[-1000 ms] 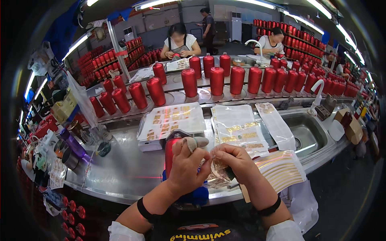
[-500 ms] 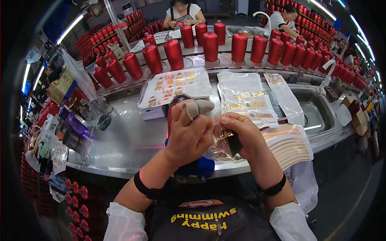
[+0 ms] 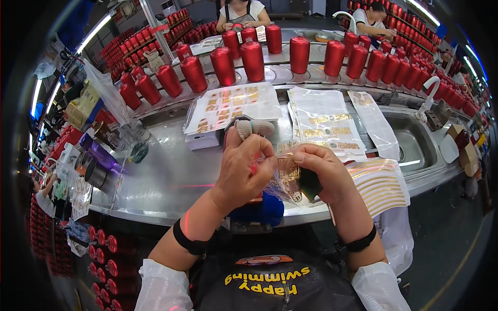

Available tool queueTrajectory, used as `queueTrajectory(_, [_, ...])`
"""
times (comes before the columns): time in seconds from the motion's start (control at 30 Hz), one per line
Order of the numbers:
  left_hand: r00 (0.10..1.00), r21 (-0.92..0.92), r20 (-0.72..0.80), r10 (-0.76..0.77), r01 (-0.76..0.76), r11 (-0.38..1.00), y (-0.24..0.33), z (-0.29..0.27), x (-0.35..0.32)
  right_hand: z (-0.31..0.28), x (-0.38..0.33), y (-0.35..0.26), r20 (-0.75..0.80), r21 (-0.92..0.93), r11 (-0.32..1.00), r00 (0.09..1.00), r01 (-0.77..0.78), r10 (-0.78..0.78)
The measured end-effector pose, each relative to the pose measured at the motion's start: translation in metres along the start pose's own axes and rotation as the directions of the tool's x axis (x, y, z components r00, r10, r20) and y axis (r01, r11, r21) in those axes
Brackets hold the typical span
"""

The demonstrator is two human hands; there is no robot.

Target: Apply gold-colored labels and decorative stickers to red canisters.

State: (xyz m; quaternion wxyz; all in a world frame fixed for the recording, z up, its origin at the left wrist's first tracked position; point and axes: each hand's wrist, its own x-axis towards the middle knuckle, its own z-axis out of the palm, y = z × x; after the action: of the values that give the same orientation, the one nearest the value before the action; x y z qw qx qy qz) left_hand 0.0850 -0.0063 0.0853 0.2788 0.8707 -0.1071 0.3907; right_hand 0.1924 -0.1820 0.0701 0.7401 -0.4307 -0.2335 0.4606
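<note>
In front of me, a clear film sheet with gold print [image 3: 289, 173] hangs between my two hands. My left hand [image 3: 239, 168] is closed, thumb and forefinger pinching at the film's left edge, with knitted finger covers [image 3: 254, 128] on some fingers. My right hand [image 3: 326, 170] pinches the film's upper right corner. Tucked under the right fingers is a flat dark green piece [image 3: 310, 184]. Behind my left hand a red object, mostly hidden, sits by a blue cloth [image 3: 259, 211] at the counter's near edge.
A stack of gold-printed sheets [image 3: 228, 106] lies on a white box beyond my hands. More printed sheets [image 3: 329, 122] and a sheet of gold curved strips [image 3: 381, 186] lie to the right, near a sink [image 3: 410, 137]. Red bottles [image 3: 252, 61] line the conveyor; two people work behind it.
The film has turned to show more of its gold print between my hands. The bottles on the conveyor have shifted. My view has moved slightly.
</note>
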Motion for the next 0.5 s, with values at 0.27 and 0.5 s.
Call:
queueTrajectory(0.27, [0.982,-0.025,-0.098,-0.161,0.160,0.987,0.011,-0.003,-0.007,0.000,0.001,0.003,-0.025,0.035,0.997,0.997,0.070,-0.069])
queueTrajectory(0.5, [0.919,-0.299,-0.108,-0.380,0.335,0.894,0.020,0.012,-0.036,-0.008,0.005,0.010,-0.133,0.228,0.956,0.978,0.185,-0.158])
